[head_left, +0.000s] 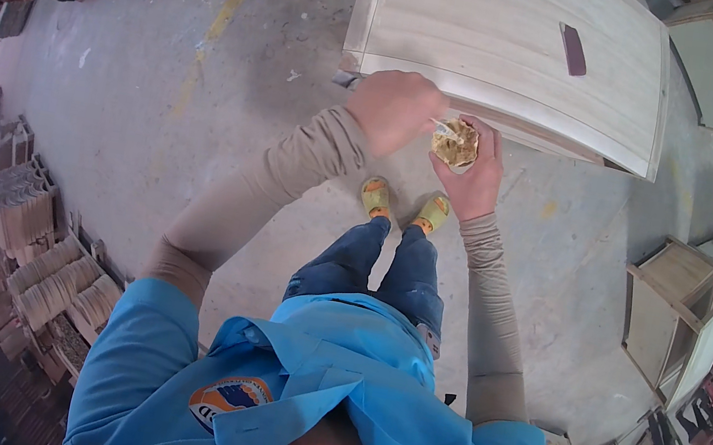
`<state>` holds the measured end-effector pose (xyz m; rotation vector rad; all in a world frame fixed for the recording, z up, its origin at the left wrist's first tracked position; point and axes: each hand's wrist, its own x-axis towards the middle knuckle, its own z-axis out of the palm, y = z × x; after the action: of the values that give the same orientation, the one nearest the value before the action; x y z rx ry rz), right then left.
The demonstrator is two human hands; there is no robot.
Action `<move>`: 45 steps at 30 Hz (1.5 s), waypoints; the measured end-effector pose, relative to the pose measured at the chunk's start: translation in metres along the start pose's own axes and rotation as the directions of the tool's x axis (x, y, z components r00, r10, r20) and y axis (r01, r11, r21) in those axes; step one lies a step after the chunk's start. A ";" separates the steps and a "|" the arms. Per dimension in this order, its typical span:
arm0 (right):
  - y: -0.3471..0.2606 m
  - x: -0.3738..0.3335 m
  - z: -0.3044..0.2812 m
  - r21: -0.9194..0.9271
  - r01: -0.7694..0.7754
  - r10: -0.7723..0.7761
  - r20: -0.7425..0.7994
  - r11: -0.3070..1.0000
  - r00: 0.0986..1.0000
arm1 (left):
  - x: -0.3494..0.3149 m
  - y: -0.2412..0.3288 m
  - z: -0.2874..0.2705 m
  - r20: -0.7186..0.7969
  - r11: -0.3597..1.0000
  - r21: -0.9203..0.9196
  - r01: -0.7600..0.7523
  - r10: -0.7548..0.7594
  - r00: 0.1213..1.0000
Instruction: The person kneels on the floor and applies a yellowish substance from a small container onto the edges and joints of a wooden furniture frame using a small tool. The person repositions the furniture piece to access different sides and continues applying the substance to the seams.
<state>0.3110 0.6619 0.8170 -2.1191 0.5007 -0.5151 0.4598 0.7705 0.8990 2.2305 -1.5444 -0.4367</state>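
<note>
Head view, frame centre-top: right hand [472,171] cups small tub of tan filler [456,142]; left hand [396,107] pinches thin stick [443,127] into it. Risk: filler dripping onto wooden panel [513,40] if tub tilts.

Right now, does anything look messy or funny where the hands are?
Nothing is spilled or broken. The right hand cups a small tub of lumpy tan paste, the left hand dips a thin tool into it. One dark flat block lies slanted on the pale wooden panel.

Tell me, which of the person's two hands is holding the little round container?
The right hand cups the round container from below; the left hand holds a thin tool dipped into it.
</note>
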 end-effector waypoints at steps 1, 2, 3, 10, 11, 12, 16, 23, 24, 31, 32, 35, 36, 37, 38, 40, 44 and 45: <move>0.002 0.000 -0.001 0.007 -0.007 0.007 0.000 1.000 1.000 | 0.000 -0.001 -0.003 0.031 0.996 -0.084 0.040 -0.038 0.999; 0.002 0.001 -0.003 0.026 -0.031 0.031 0.005 0.999 1.000 | -0.001 -0.004 -0.004 0.047 0.982 -0.179 0.063 -0.055 0.997; 0.002 0.001 -0.005 0.045 -0.054 0.054 0.012 0.998 0.998 | 0.000 -0.008 -0.003 0.064 0.959 -0.271 0.087 -0.072 0.995; 0.028 0.005 -0.008 0.079 -0.055 0.048 0.091 0.995 0.995 | -0.004 -0.019 0.030 0.009 0.905 -0.398 0.147 -0.157 0.988; 0.033 0.007 -0.006 0.050 -0.031 0.026 0.106 0.998 0.994 | -0.002 -0.018 0.036 -0.049 0.950 -0.289 0.115 -0.135 0.990; 0.039 0.012 -0.004 0.023 -0.008 0.005 0.122 1.000 0.993 | 0.001 -0.015 0.041 -0.104 0.981 -0.174 0.087 -0.106 0.989; 0.060 0.015 0.003 0.018 0.067 -0.069 0.190 0.998 0.979 | 0.008 -0.004 0.070 -0.129 0.991 0.132 0.028 -0.011 0.992; 0.071 0.015 0.002 0.032 0.033 -0.038 0.198 0.999 0.979 | 0.006 -0.011 0.065 -0.084 0.983 -0.094 0.158 -0.166 0.983; 0.074 0.015 -0.002 0.026 0.028 -0.032 0.191 0.999 0.981 | 0.007 -0.012 0.063 -0.057 0.973 -0.148 0.179 -0.189 0.980; 0.073 0.020 -0.010 0.059 -0.052 0.039 0.203 0.997 0.978 | 0.006 -0.018 0.068 -0.008 0.903 -0.341 0.260 -0.279 0.960; 0.075 0.021 -0.010 0.063 -0.029 0.015 0.208 0.998 0.978 | 0.007 -0.018 0.071 -0.028 0.904 -0.346 0.252 -0.279 0.960; 0.083 0.024 -0.017 0.070 0.021 -0.035 0.213 0.997 0.976 | 0.013 -0.017 0.083 -0.108 0.892 -0.408 0.195 -0.259 0.960; 0.082 0.029 -0.014 0.085 0.027 -0.045 0.214 0.996 0.976 | 0.011 -0.022 0.082 -0.146 0.877 -0.452 0.167 -0.257 0.955; 0.086 0.035 -0.013 0.095 0.036 -0.056 0.217 0.995 0.975 | 0.010 -0.026 0.085 -0.187 0.857 -0.498 0.134 -0.257 0.948; 0.095 0.042 -0.013 0.111 0.050 -0.072 0.200 0.993 0.977 | 0.012 -0.027 0.084 -0.087 0.733 -0.643 0.220 -0.355 0.931; 0.116 0.064 -0.011 0.149 0.088 -0.113 0.169 0.985 0.979 | 0.009 -0.035 0.091 0.020 0.534 -0.799 0.276 -0.434 0.900; 0.156 0.115 -0.008 0.202 0.141 -0.162 0.089 0.969 0.983 | -0.003 -0.072 0.129 -0.025 0.439 -0.878 0.189 -0.436 0.899; 0.165 0.126 -0.007 0.212 0.145 -0.167 0.089 0.966 0.982 | -0.006 -0.077 0.137 -0.034 0.413 -0.894 0.173 -0.447 0.894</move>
<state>0.3861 0.5027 0.7069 -1.9841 0.2105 -0.5164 0.4566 0.7808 0.7419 1.5798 -0.4685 -0.7818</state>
